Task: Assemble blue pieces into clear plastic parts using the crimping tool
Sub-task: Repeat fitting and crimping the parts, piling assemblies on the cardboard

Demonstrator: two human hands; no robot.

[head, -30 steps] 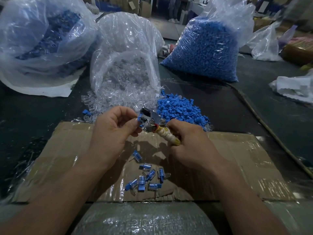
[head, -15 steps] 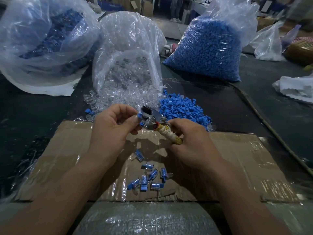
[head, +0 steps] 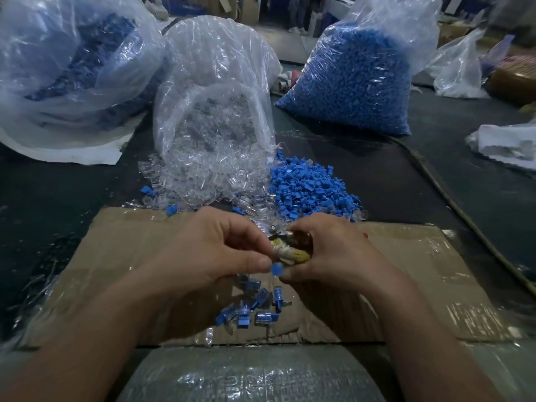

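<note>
My right hand (head: 333, 253) is closed around the crimping tool (head: 290, 252), whose cloth-wrapped handle shows between both hands; the metal jaws are mostly hidden. My left hand (head: 208, 250) pinches a small blue piece (head: 277, 268) at its thumb tip, just under the tool handle and touching my right thumb. Below my hands several assembled blue-and-clear pieces (head: 252, 307) lie on the cardboard sheet (head: 116, 256). Beyond my hands lie a loose pile of blue pieces (head: 310, 192) and, to its left, a spill of clear plastic parts (head: 200, 181).
An open bag of clear parts (head: 214, 82) stands at the back centre, a full bag of blue pieces (head: 356, 76) at back right, another large bag (head: 72, 53) at back left. A cable (head: 452, 198) runs along the right. White plastic (head: 507, 140) lies far right.
Both hands have dropped lower and closer to me. The tool has tilted down, so its jaws are now hidden. The blue piece has moved from the jaws to below the handle.
</note>
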